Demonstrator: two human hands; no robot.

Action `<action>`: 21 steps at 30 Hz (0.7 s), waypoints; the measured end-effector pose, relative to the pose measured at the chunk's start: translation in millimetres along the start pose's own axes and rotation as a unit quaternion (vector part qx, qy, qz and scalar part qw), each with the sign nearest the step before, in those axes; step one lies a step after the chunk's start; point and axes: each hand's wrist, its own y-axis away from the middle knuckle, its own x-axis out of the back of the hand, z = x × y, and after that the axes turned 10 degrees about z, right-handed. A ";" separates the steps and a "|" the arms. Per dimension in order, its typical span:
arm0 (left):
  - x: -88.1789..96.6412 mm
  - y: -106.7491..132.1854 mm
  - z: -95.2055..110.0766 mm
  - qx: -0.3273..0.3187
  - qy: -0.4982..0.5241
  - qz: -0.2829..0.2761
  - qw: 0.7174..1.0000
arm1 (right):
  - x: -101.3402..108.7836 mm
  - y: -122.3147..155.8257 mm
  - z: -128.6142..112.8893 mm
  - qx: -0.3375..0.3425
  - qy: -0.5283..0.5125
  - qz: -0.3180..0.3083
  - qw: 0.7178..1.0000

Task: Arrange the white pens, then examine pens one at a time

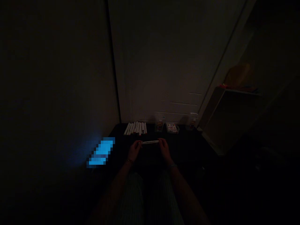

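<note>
Stretched level between my two hands is a white marker (150,142) with dark print along its barrel. My left hand (135,149) pinches its left end, and my right hand (164,148) pinches its right end. Both hands are over the dark table (187,147). Beyond my left hand, several white markers (135,128) lie side by side in a row, a few with red or dark tips. A clear case packed with white markers (172,127) rests farther back, past my right hand. The dim light hides fine finger detail.
Two clear containers with printed labels stand at the back, one (159,124) left of the case and another (193,121) to its right. A glowing, pixelated screen (101,153) is at the left edge. A pale wall (161,62) rises behind; a shelf unit (217,106) stands right.
</note>
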 end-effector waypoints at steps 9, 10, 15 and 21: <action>-10.1 14.3 12.2 -0.067 -0.115 -0.141 0.981 | -25.8 5.5 -8.0 -0.037 0.001 -0.066 0.997; -10.8 14.4 12.4 -0.080 -0.114 -0.137 0.981 | -31.7 8.3 -8.4 -0.020 0.017 -0.070 0.997; -13.0 9.7 5.7 -0.100 -0.048 -0.096 0.989 | -40.3 9.2 -8.1 -0.005 0.013 -0.145 0.989; -10.1 2.0 -0.2 0.014 0.081 -0.015 0.997 | -14.6 -10.3 -6.7 0.061 0.118 -0.273 0.953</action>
